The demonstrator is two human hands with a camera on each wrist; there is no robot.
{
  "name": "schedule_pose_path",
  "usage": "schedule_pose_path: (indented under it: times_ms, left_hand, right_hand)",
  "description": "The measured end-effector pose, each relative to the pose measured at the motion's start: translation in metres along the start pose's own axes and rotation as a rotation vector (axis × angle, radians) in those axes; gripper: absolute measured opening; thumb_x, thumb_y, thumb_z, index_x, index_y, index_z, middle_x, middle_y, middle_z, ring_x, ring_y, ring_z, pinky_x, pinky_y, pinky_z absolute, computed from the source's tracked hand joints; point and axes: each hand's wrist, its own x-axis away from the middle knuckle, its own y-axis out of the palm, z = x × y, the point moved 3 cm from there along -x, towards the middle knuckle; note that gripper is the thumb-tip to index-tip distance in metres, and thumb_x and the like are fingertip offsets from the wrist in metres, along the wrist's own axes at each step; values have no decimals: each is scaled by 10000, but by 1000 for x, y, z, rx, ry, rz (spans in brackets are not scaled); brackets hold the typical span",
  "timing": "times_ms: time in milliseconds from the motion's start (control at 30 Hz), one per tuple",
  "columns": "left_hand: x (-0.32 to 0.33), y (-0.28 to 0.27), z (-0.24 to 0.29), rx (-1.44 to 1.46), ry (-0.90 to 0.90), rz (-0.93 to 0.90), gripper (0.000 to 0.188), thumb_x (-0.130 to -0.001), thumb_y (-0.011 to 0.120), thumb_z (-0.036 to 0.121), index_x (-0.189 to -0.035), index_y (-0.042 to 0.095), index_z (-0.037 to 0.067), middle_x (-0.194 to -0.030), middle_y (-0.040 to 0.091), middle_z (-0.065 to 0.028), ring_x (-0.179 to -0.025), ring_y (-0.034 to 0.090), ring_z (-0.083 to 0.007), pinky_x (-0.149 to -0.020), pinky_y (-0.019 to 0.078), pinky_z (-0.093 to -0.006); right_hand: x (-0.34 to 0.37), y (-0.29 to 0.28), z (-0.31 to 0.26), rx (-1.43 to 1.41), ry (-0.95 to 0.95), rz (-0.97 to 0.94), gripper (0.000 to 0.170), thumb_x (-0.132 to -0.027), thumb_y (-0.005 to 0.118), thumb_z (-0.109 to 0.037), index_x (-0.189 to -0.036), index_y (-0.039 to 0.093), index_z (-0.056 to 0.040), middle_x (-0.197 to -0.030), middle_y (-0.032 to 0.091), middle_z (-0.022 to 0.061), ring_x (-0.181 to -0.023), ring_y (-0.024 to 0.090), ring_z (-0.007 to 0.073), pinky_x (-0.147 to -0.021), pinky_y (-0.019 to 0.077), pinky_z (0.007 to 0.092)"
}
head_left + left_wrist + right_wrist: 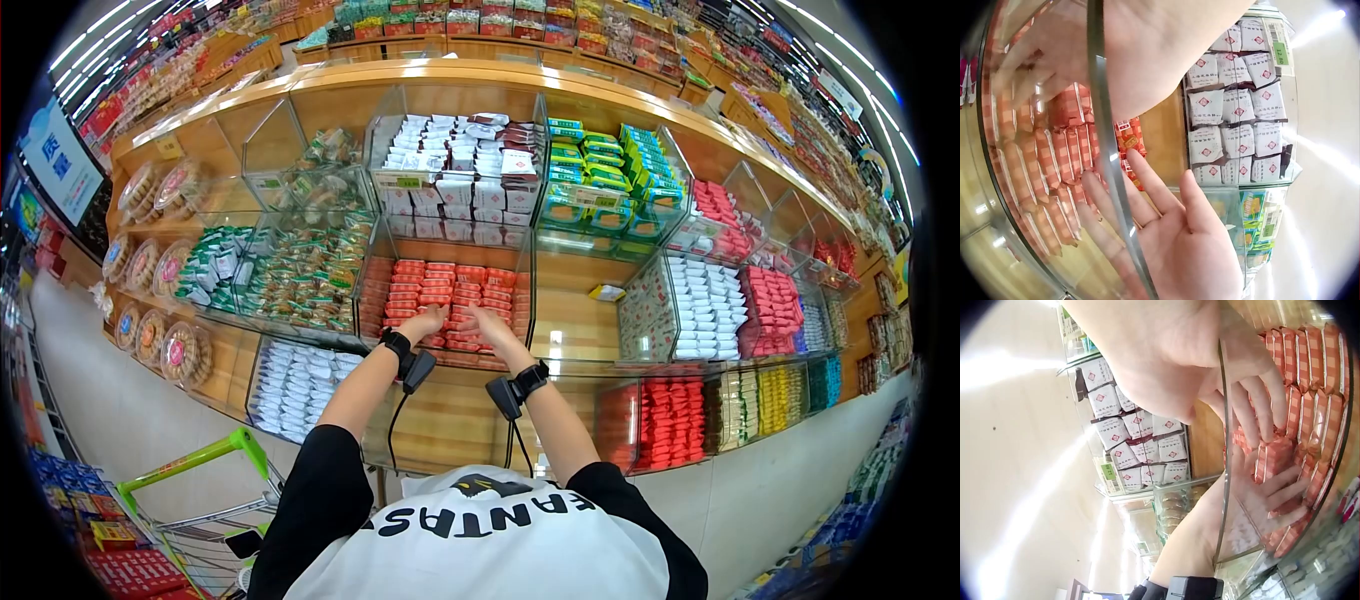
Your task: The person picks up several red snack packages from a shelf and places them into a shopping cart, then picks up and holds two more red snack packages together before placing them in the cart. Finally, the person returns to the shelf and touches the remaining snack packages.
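Note:
Both hands reach over the front panel of a clear bin [531, 300] of red checked packets [452, 275], stacked in rows. My left hand [425, 322] is at the left-middle of the bin; its fingers spread over the packets in the right wrist view, seen through the clear panel [1227, 456]. My right hand [488, 328] is close beside it, palm turned inward. In the left wrist view the right hand [1191, 250] has its fingers extended and parted, fingertips near a red packet [1130, 136]. Neither hand grips a packet.
Behind the red packets stands a bin of white packets [455, 190], with green and yellow packets [600, 165] to its right. Green-and-brown packets [310, 265] fill the bin on the left. Clear dividers rise between bins. A green-handled shopping cart [190, 465] stands at lower left.

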Motion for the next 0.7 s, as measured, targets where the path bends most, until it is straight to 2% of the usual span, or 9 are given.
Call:
schedule_pose_path:
  times_ms: [133, 267, 367, 433, 567, 633, 700]
  left_hand:
    - [6, -2, 5, 25, -70, 9, 567, -876, 274, 462, -1290, 246, 76, -1151, 431, -196, -769, 581, -236, -524, 502, -366]
    - [2, -2, 8, -25, -57, -7, 559, -877, 287, 447, -1281, 254, 63, -1160, 423, -202, -763, 586, -250, -511, 509, -367]
    - [-11, 1, -4, -49, -34, 53, 558, -877, 295, 439, -1273, 257, 47, -1168, 416, -206, -759, 590, -278, -520, 521, -368]
    - [-5, 1, -2, 57, -20, 74, 562, -876, 297, 437, -1266, 257, 34, -1171, 417, -198, -736, 592, -293, -530, 528, -373]
    - [-11, 3, -4, 94, -37, 79, 557, -875, 295, 438, -1267, 259, 44, -1198, 401, -191, -729, 597, -289, -529, 528, -365]
    - [3, 1, 6, 69, -5, 139, 531, -870, 286, 437, -1176, 377, 13, -1144, 471, -208, -829, 584, -313, -540, 522, -389]
    - [27, -3, 23, 62, -7, 132, 525, -871, 285, 432, -1167, 388, 10, -1121, 489, -202, -827, 585, -310, -546, 519, -380]
  right_hand:
    - [1, 0, -1, -15, 5, -1, 449, -895, 340, -403, -1149, 470, -57, -938, 581, 118, -881, 561, 197, -738, 446, 296]
    - [-1, 0, 1, -20, -7, 7, 428, -894, 347, -387, -1135, 476, -58, -930, 584, 119, -867, 567, 193, -719, 447, 287]
    - [-1, 0, 0, -1, -11, 23, 430, -892, 350, -389, -1141, 469, -59, -926, 585, 120, -863, 568, 194, -713, 444, 285]
    - [-1, 0, 1, -10, -16, 28, 422, -889, 359, -385, -1126, 472, -55, -922, 586, 118, -855, 569, 192, -708, 442, 282]
    - [-2, -2, 2, 5, -30, 18, 390, -888, 366, -364, -1097, 483, -56, -922, 586, 114, -853, 570, 187, -707, 441, 282]
    - [-3, -3, 3, 2, -38, 16, 359, -874, 400, -351, -1069, 493, -64, -900, 586, 101, -840, 571, 178, -688, 438, 275]
    - [-10, -6, 10, 17, -44, 71, 358, -865, 420, -351, -1069, 492, -65, -879, 585, 91, -818, 568, 169, -675, 433, 271]
